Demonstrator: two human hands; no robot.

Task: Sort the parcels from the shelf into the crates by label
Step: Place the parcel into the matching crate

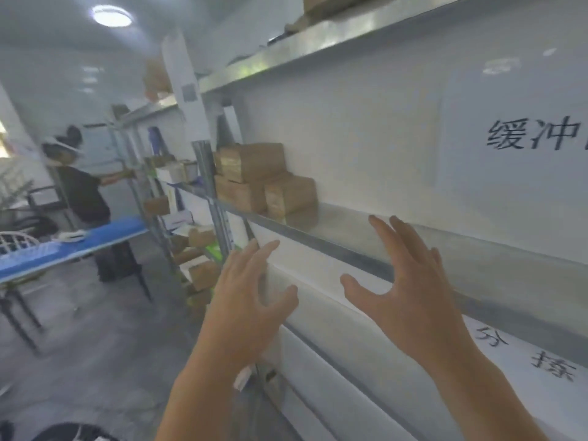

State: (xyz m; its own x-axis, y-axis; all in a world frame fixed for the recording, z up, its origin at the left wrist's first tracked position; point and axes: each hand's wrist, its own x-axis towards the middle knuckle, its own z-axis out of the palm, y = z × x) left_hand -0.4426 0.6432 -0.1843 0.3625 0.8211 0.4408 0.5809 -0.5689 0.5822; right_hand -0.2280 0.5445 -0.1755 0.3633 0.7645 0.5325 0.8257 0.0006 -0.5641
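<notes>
Both hands are reaching up toward the metal shelf [350,246], fingers spread and holding nothing. The left hand [251,291] is hovering just below the shelf's front edge, and the right hand [404,281] is crossing that edge, well apart from the left. The brown parcels [264,179] are sitting stacked at the shelf's far left end, beside the upright post [206,173]; their labels are probably too blurred to read. Another person [79,189] is standing at the next rack.

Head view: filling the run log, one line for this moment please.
left hand open | right hand open | parcels on shelf, untouched
</notes>
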